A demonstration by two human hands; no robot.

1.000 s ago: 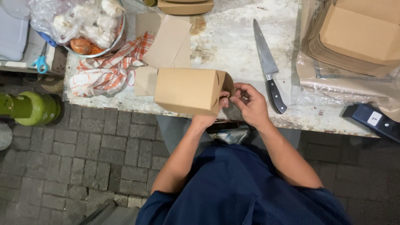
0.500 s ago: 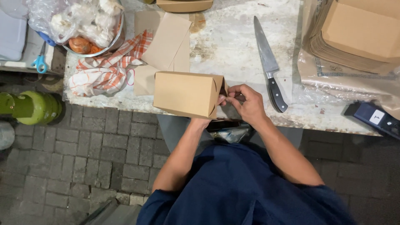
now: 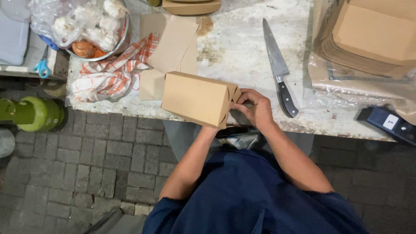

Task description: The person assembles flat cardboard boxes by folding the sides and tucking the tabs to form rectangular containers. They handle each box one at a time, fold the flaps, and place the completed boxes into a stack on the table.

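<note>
Frame centre | right hand pinched end flap of brown carton, now tilted lower | left hand hidden beneath, grip untellable | tabletop

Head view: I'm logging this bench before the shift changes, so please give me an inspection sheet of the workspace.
Surface: worn, stained white table.
Job's things: brown cardboard box held at the table's front edge.
Clutter: kitchen knife, checked cloth, metal bowl holding a plastic bag, flat cardboard stack, blue scissors.
Grippers: right hand pinches the box's end flap; left hand hidden behind the box.
Cables: nothing seen.
Surroundings: paver floor, green cylinder.
</note>
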